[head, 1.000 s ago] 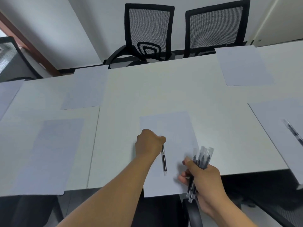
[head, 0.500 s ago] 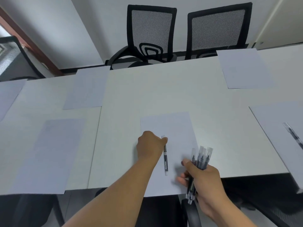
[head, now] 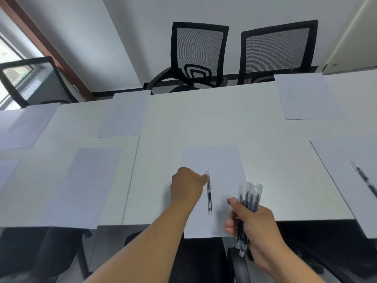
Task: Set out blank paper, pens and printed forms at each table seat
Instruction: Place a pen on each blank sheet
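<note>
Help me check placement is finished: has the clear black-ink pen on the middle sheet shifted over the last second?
No. The clear black-ink pen lies at the same place on the middle white paper sheet, left hand touching it.

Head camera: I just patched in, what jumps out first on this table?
At the near edge, the left hand is at the top end of a single pen lying lengthwise on the middle sheet, while the right hand grips a bundle of pens. More sheets lie around the white table; the one at far right already has a pen. Two black mesh chairs stand across.
</note>
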A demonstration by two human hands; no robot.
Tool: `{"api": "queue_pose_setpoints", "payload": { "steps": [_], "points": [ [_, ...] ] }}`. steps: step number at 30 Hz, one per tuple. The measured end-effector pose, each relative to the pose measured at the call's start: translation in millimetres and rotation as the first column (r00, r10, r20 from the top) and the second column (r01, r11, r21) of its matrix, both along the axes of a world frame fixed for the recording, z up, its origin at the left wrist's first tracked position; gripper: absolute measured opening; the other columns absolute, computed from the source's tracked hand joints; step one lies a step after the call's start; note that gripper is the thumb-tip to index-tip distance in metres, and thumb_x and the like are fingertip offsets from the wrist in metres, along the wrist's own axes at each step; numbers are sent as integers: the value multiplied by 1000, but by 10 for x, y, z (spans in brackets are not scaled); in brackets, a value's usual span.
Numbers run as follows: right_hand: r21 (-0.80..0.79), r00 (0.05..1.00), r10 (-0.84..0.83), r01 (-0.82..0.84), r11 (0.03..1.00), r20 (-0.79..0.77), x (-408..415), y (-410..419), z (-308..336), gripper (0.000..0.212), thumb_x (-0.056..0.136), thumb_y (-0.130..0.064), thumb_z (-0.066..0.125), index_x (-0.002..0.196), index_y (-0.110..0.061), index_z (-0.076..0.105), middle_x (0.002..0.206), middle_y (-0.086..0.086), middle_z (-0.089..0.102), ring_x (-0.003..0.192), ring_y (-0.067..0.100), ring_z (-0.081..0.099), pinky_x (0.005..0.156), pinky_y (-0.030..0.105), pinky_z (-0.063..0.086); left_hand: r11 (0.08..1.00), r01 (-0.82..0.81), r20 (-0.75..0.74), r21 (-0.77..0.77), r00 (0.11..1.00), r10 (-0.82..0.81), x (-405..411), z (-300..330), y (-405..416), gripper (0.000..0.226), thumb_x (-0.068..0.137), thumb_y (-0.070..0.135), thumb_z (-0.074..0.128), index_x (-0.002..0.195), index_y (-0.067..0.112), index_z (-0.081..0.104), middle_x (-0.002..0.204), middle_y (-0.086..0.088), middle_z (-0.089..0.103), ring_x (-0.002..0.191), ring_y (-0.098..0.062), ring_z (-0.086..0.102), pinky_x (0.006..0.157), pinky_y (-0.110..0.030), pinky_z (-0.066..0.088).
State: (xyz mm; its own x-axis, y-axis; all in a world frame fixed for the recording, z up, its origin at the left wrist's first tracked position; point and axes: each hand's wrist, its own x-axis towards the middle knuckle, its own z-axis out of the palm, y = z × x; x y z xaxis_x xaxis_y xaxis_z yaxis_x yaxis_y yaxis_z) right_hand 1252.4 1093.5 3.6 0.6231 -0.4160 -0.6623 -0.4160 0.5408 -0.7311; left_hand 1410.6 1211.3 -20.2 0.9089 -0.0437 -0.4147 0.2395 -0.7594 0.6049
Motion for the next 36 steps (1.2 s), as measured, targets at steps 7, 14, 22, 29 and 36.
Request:
{"api": "queue_pose_setpoints", "payload": {
  "steps": [7, 14, 22, 29, 36],
  "points": [
    [-50, 983, 172, -170, 984, 55, -44, 160, 506, 29, 99, -23, 77, 94, 5, 73, 67, 11, 59, 59, 26, 52, 62, 40, 49, 994, -71, -2, -78, 997, 71, -266, 610, 330, 45, 93, 35, 76, 64, 14, 48, 65, -9, 62, 58, -22, 51, 60, -31, 43],
    [-18, 934, 327, -328, 944, 144, -116, 439, 1046, 34, 98, 6, 53, 122, -9, 71, 71, 17, 57, 65, 30, 56, 54, 36, 49, 985, -131, 91, -112, 986, 141, -723, 1369, 823, 52, 93, 29, 69, 56, 20, 33, 59, -4, 39, 58, -20, 37, 62, -33, 35],
    [-60, 821, 510, -513, 856, 258, -313, 1086, 1625, 24, 103, 6, 60, 120, -7, 71, 73, 20, 63, 68, 33, 65, 51, 33, 55, 950, -280, 152, -138, 942, 300, -1432, 2049, 1578, 54, 91, 26, 66, 52, 20, 29, 53, 2, 31, 54, -19, 31, 61, -30, 38],
    [-143, 736, 599, -587, 797, 316, -504, 1840, 1889, 13, 105, -8, 67, 112, -6, 76, 73, 18, 70, 62, 25, 60, 60, 35, 50, 918, -361, 213, -163, 896, 390, -1913, 2394, 2301, 50, 98, 33, 71, 56, 21, 47, 63, -2, 55, 58, -15, 49, 61, -28, 45],
    [-154, 729, 601, -586, 795, 329, -836, 2823, 1938, 13, 104, -6, 66, 109, 0, 76, 71, 20, 68, 61, 27, 60, 65, 43, 48, 905, -394, 293, -160, 857, 425, -2404, 2612, 3283, 49, 102, 34, 70, 64, 3, 63, 71, -14, 73, 57, -12, 56, 57, -25, 49]
  ]
}}
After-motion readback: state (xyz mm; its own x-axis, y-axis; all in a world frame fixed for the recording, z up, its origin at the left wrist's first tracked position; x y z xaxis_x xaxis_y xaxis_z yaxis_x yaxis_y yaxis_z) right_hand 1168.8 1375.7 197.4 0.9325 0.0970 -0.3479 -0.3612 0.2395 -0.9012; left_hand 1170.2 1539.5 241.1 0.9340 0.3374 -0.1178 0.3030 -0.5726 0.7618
